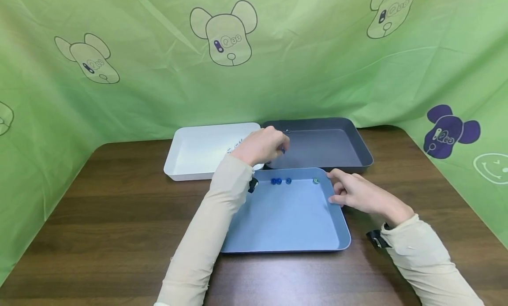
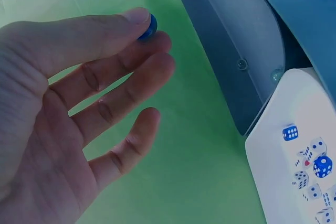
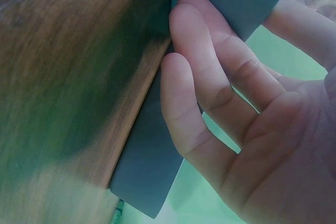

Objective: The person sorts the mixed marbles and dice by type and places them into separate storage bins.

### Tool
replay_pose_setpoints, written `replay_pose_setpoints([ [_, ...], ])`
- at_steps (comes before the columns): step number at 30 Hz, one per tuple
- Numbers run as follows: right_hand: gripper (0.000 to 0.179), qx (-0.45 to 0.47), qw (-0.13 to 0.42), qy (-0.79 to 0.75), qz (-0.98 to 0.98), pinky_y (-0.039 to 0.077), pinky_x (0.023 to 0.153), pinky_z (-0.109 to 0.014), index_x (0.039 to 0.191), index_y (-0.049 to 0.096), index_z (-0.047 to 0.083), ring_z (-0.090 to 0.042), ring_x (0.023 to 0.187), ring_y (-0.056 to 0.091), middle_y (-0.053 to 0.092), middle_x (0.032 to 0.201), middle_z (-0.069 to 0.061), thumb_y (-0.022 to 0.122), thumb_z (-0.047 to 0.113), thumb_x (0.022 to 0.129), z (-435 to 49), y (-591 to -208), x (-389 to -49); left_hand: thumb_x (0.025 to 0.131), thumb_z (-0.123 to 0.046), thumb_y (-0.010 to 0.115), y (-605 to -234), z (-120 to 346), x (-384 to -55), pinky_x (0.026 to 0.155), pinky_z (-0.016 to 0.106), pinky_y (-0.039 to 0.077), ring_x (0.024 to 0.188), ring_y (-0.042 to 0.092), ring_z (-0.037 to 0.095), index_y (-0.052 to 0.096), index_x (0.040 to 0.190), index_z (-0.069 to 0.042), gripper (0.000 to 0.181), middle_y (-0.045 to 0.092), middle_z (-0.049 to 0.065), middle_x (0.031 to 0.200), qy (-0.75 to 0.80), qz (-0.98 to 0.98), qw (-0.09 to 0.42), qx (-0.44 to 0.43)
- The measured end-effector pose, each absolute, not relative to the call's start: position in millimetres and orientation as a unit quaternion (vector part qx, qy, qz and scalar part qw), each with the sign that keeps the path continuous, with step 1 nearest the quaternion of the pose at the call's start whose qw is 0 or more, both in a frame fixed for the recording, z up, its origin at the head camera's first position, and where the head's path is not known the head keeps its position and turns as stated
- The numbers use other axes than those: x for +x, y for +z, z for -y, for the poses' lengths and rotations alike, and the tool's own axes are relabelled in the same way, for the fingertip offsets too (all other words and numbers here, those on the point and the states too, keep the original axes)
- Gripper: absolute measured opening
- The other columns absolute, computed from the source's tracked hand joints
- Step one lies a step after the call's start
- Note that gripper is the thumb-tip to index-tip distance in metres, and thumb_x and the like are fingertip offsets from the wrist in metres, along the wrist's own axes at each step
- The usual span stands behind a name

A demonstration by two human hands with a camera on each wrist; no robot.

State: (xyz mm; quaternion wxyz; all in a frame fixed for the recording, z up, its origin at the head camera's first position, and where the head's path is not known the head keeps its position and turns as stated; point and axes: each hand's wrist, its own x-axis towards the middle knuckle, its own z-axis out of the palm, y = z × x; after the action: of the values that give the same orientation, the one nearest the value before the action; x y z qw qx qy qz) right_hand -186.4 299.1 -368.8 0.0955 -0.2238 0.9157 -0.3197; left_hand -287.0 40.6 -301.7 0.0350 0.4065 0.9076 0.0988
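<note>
My left hand (image 1: 259, 146) pinches a dark blue marble (image 2: 149, 28) between thumb and index finger; its other fingers are loosely bent. That hand is above the meeting sides of the white tray (image 1: 186, 154) and the dark grey tray (image 1: 327, 145). My right hand (image 1: 359, 193) grips the right wall of the light blue tray (image 1: 289, 222) near its far corner, and in the right wrist view its fingers lie against the outer side. Along the far side of the blue tray lie blue marbles (image 1: 279, 181) and a greenish marble (image 1: 315, 180).
Clear marbles (image 2: 242, 65) lie in the grey tray. Several dice, among them a blue die (image 2: 290, 132), sit in the white tray. All three trays stand close together on a wooden table (image 1: 119, 209), with a green printed cloth (image 1: 151, 76) behind.
</note>
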Motion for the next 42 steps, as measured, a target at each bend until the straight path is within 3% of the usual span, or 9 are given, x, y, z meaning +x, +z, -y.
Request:
replay_pose_setpoints([
  [12, 0.051, -0.235, 0.090, -0.315, -0.915, 0.049, 0.067, -0.028, 0.127, 0.046, -0.017, -0.006, 0.071, 0.059, 0.068, 0.079, 0.007, 0.074, 0.003, 0.089, -298, -368, -186, 0.097, -0.005, 0.065, -298, -43, -299, 0.077, 0.028, 0.052, 0.088, 0.064, 0.012, 0.077, 0.109, -0.014, 0.020, 0.072, -0.002, 0.102, 0.093, -0.913, 0.031, 0.397],
  [29, 0.052, -0.225, 0.097, -0.314, -0.917, 0.049, 0.068, -0.029, 0.129, 0.046, -0.015, -0.008, 0.073, 0.060, 0.069, 0.080, 0.006, 0.074, 0.004, 0.089, -296, -369, -187, 0.096, -0.005, 0.068, -302, -46, -320, 0.083, 0.025, 0.050, 0.092, 0.066, 0.014, 0.076, 0.109, -0.007, 0.015, 0.073, 0.003, 0.099, 0.138, -0.910, 0.052, 0.387],
  [42, 0.051, -0.222, 0.095, -0.316, -0.917, 0.049, 0.067, -0.028, 0.129, 0.046, -0.015, -0.007, 0.072, 0.059, 0.068, 0.080, 0.006, 0.074, 0.004, 0.090, -298, -369, -186, 0.097, -0.010, 0.069, -306, -72, -343, 0.085, 0.023, 0.049, 0.095, 0.065, 0.012, 0.074, 0.112, -0.006, 0.016, 0.072, 0.002, 0.101, 0.195, -0.899, 0.066, 0.386],
])
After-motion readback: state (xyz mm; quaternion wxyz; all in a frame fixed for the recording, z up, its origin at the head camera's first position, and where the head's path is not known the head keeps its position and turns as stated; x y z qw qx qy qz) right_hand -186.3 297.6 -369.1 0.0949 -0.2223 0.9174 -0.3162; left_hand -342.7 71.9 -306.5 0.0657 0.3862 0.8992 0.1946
